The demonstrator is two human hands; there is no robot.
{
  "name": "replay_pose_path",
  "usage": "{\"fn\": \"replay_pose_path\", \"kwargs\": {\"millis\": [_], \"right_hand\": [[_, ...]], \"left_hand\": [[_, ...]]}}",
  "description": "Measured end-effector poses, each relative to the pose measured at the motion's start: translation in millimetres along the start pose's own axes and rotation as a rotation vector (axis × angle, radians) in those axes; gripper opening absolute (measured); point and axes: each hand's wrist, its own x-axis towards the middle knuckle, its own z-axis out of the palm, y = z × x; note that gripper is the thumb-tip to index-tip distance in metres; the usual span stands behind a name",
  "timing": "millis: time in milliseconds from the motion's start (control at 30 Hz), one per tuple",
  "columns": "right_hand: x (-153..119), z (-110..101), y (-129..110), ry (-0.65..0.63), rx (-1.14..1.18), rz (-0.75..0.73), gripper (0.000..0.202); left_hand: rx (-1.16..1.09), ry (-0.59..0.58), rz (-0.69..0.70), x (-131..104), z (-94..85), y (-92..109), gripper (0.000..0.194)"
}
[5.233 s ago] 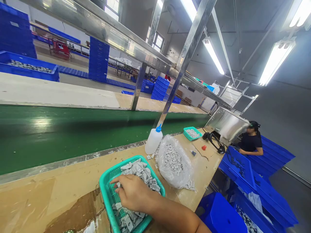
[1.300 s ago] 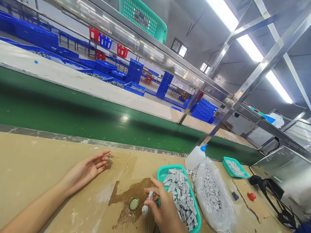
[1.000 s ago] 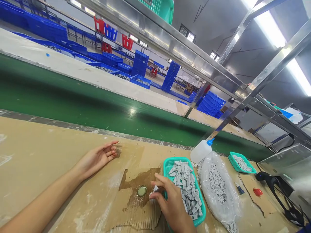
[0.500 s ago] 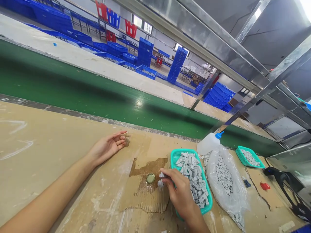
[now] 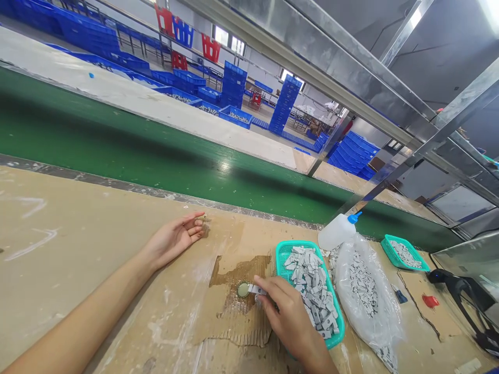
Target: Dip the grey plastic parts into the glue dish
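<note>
The right hand [image 5: 286,317] lies low over the tabletop [image 5: 78,239], fingers curled, pinching a small grey part [image 5: 256,289] whose tip touches a round cap [image 5: 243,289] on stained cardboard [image 5: 234,306]. The left hand [image 5: 175,239] rests released on its side, palm turned up, fingers loosely extended, forearm flat, well apart. Just right of the right hand sits a teal basket [image 5: 281,250] of grey parts, then a bag [image 5: 364,291] and a bottle [image 5: 337,231]. Beyond runs a green belt [image 5: 156,161].

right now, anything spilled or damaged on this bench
Yes. A dark wet stain soaks the torn cardboard sheet around the small round cap, where the right hand holds a grey part. The squeeze bottle lies tipped over.
</note>
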Motion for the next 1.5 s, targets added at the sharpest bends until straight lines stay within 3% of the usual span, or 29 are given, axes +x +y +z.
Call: {"fn": "replay_pose_path", "kwargs": {"millis": [133, 333, 500, 1000, 1500], "right_hand": [[0.5, -0.7, -2.9, -0.028, 0.016, 0.018, 0.05], [2.5, -1.4, -5.0, -0.004, 0.059, 0.009, 0.038], [4.0, -0.5, -4.1, 0.059, 0.048, -0.032, 0.038], [4.5, 1.6, 0.9, 0.067, 0.031, -0.114, 0.039], [4.1, 3.5, 2.4, 0.08, 0.03, -0.093, 0.037]], "left_hand": [[0.0, 0.009, -0.003, -1.5, 1.5, 0.9, 0.025], [-0.013, -0.016, 0.007, -0.3, -1.8, 0.3, 0.025], [0.01, -0.019, 0.014, 2.0, -4.3, -0.5, 0.024], [-0.012, -0.028, 0.021, 1.7, -3.3, -1.1, 0.024], [-0.014, -0.005, 0.014, -0.2, -3.2, 0.2, 0.024]]}}
